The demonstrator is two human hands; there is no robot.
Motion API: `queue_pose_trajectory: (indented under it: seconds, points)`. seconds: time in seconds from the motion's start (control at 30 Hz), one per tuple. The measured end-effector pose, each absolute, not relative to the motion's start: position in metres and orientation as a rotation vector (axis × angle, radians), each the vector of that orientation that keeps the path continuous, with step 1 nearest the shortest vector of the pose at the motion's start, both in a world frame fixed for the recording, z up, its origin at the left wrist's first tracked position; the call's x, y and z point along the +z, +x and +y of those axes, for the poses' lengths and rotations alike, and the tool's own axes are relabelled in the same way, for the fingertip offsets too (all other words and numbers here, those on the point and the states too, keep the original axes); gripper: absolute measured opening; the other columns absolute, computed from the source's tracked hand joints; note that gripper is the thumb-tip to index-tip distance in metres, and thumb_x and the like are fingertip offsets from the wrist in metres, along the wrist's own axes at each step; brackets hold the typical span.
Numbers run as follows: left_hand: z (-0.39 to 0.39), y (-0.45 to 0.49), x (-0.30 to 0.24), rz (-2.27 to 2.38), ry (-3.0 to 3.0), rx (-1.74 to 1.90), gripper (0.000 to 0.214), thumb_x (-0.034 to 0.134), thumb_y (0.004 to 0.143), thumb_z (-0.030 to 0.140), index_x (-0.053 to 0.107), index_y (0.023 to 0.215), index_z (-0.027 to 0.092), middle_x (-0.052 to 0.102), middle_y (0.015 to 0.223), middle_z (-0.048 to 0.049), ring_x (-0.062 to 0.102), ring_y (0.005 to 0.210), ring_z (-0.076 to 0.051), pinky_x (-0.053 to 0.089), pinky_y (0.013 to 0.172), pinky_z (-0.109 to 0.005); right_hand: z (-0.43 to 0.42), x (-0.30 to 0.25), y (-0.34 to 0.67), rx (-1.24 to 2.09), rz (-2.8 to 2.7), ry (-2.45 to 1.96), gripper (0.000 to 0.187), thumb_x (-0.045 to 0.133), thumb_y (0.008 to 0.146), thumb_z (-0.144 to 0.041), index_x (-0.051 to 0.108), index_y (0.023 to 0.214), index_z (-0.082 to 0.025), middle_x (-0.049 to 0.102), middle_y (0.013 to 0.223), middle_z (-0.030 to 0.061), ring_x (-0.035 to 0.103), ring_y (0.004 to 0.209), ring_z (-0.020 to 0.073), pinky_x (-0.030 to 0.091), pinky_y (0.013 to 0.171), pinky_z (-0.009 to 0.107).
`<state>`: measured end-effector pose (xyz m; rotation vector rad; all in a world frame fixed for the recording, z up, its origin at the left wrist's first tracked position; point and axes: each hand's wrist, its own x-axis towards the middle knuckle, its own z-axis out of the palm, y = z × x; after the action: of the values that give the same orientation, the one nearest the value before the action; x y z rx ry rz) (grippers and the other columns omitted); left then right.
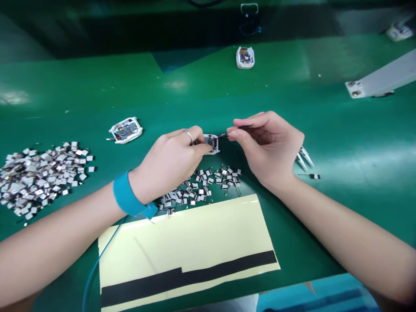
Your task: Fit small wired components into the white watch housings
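My left hand (178, 151), with a ring and a blue wrist strap (125, 195), is closed at the left side of a small white device housing (212, 139) with a circuit board inside. Its fingertips grip the housing and partly cover it. On the other side, my right hand (266, 147) pinches a thin dark piece (245, 127) between thumb and index finger. The left end of that piece reaches the housing's right edge; its exact kind is unclear. White prongs (303, 159) stick out behind my right wrist, and I cannot tell whether that hand holds them.
Small wired modules (201, 190) lie loose above a cream sheet (185, 242) with black strips. A larger heap of modules (42, 177) is at left. More open housings sit at left (126, 130) and farther back (245, 58). A metal arm (383, 78) juts in from the right.
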<state>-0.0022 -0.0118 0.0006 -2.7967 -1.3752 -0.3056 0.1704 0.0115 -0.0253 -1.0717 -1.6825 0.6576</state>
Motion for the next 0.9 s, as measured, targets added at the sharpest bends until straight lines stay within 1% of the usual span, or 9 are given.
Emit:
queue_pose_trajectory:
  seconds: [0.1, 0.27, 0.47, 0.67, 0.9]
  points:
    - [-0.0115, -0.0015, 0.0003, -1.415, -2.801, -0.307, 0.03, 0.034, 0.086, 0.022, 0.063, 0.092, 0.021, 0.058, 0.088, -0.0031, 0.059, 0.08, -0.017, 0.049, 0.067, -0.028, 0.0115, -0.0236, 0.1706, 0.647, -1.732, -1.082, 0.007, 0.061, 0.073, -0.022, 0.056, 0.077, -0.02, 0.061, 0.074, -0.004, 0.063, 0.07, 0.0092, 0.054, 0.062, 0.02]
    - [-0.0114, -0.0013, -0.0005, -1.449, -2.808, -0.344, 0.029, 0.035, 0.085, 0.024, 0.064, 0.091, 0.022, 0.058, 0.087, -0.0021, 0.058, 0.079, -0.017, 0.048, 0.068, -0.029, 0.0123, -0.023, 0.1715, 0.621, -1.793, -1.058, 0.007, 0.058, 0.074, -0.024, 0.056, 0.077, -0.019, 0.06, 0.072, -0.0056, 0.062, 0.07, 0.0076, 0.053, 0.062, 0.018]
    - [-0.0121, -0.0019, -0.0011, -1.419, -2.779, -0.363, 0.029, 0.034, 0.086, 0.025, 0.063, 0.092, 0.023, 0.059, 0.086, -0.0009, 0.059, 0.078, -0.015, 0.048, 0.066, -0.027, 0.0123, -0.0224, 0.1705, 0.579, -1.844, -1.096, 0.011, 0.055, 0.076, -0.031, 0.057, 0.078, -0.02, 0.061, 0.076, -0.0049, 0.062, 0.071, 0.0091, 0.053, 0.062, 0.02]
    - [-0.012, -0.0005, -0.0004, -1.432, -2.777, -0.34, 0.029, 0.035, 0.086, 0.025, 0.064, 0.089, 0.023, 0.058, 0.085, -0.0013, 0.058, 0.079, -0.015, 0.048, 0.067, -0.027, 0.0092, -0.02, 0.1706, 0.533, -1.855, -1.072, 0.008, 0.062, 0.072, -0.026, 0.058, 0.073, -0.02, 0.062, 0.074, -0.0043, 0.061, 0.068, 0.0093, 0.053, 0.061, 0.02]
    - [-0.0114, -0.0014, -0.001, -1.406, -2.764, -0.306, 0.03, 0.034, 0.086, 0.025, 0.064, 0.087, 0.022, 0.057, 0.084, -0.0015, 0.058, 0.077, -0.015, 0.048, 0.063, -0.025, 0.0063, -0.0204, 0.1716, 0.395, -2.002, -1.047, 0.01, 0.057, 0.076, -0.031, 0.058, 0.074, -0.021, 0.063, 0.073, -0.0031, 0.061, 0.069, 0.0113, 0.051, 0.057, 0.023]
